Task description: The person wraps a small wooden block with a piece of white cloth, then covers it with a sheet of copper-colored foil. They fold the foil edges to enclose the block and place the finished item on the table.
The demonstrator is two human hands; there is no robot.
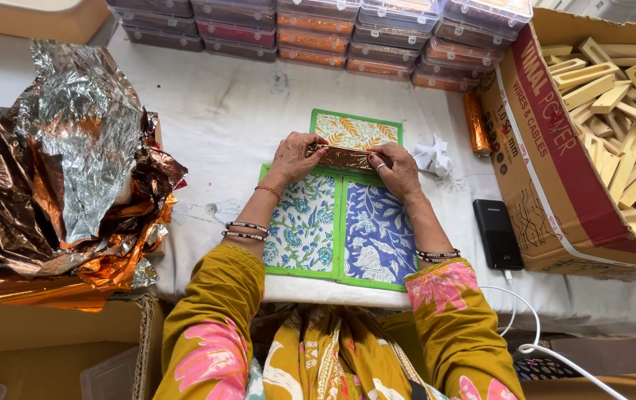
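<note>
Head view — both hands, left (296, 157) and right (396, 169), gripping a foil-wrapped strip (345, 158), its ends hidden under fingers.

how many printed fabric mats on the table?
3: orange leaf-print fabric mat beyond the hands, green-blue floral fabric mat under the left forearm, blue floral fabric mat beside it. None seem hidden.

A narrow bar wrapped in copper-coloured foil (345, 157) lies crosswise, level, above the floral quilted mat (336, 222). The left hand (296, 155) pinches its left end and the right hand (398, 169) its right end; the shiny, crinkled middle shows between them.
</note>
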